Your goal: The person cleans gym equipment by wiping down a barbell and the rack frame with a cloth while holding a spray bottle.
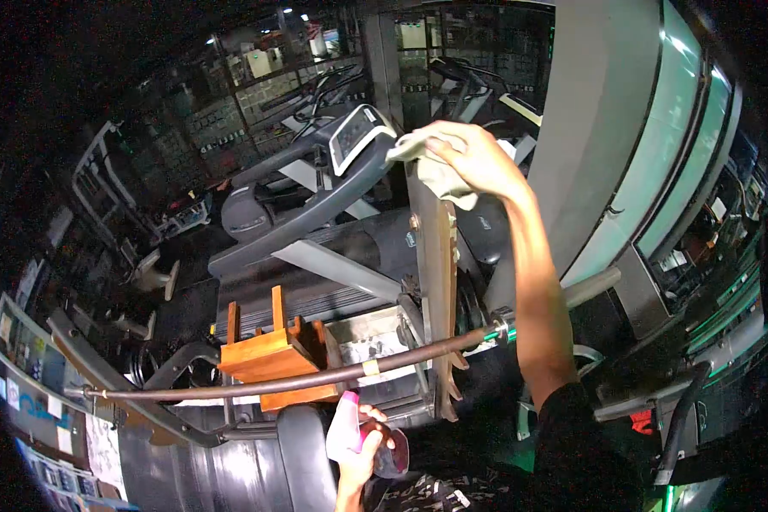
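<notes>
A pale cloth [444, 177] hangs from my right hand [480, 160], whose fingers are closed on it at the top of a dark upright post [427, 230]. Low in the view, my left hand [363, 456] is wrapped round a spray bottle with a white and pink top [345, 427] and a dark lower part. The bottle is just above a black padded bench [305, 456]. Between my two hands a long barbell bar [316, 378] runs across the view, in front of the post.
An orange-brown wooden stool [269, 357] lies tipped behind the bar. Farther back stands a treadmill [316, 192] with a lit-edged console [358, 136]. A wide grey column [602, 111] rises at the right, and a weight machine [102, 179] stands at the left.
</notes>
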Motion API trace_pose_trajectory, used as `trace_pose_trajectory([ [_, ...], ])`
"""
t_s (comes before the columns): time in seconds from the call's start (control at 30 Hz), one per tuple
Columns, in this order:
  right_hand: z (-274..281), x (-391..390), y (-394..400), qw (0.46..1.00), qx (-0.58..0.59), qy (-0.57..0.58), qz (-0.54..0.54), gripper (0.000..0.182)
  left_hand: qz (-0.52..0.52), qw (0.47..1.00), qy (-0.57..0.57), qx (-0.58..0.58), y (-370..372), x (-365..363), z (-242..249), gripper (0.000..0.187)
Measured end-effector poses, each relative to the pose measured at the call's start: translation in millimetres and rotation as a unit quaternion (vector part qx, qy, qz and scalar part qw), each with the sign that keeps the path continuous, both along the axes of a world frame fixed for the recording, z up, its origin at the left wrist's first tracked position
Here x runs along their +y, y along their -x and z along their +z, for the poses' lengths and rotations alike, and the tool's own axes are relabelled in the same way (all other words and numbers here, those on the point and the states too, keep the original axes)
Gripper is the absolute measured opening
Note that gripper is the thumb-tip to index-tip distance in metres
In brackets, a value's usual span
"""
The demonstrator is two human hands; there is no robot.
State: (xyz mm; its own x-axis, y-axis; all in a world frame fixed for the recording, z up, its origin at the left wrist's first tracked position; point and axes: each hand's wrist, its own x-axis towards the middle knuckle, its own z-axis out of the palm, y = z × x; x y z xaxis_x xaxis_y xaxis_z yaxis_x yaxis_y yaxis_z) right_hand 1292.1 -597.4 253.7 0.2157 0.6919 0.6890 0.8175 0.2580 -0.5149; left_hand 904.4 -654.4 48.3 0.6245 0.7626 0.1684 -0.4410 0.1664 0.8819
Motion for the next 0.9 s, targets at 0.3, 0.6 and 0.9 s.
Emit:
trace_pose_trajectory([
  [0.3,-111,-75,102,0.990,0.003,-0.055,-0.133,0.045,-0.006,1.000,-0.011,-0.002,-1,-16,-1,0.050],
  [0.6,-226,-135,155,0.967,-0.031,0.133,-0.216,0.035,-0.023,1.000,-0.018,0.005,22,-52,-7,0.058],
  [0.9,-203,-172,177,0.929,-0.074,0.254,-0.258,0.024,-0.044,0.999,-0.006,0.020,67,-92,-19,0.063],
])
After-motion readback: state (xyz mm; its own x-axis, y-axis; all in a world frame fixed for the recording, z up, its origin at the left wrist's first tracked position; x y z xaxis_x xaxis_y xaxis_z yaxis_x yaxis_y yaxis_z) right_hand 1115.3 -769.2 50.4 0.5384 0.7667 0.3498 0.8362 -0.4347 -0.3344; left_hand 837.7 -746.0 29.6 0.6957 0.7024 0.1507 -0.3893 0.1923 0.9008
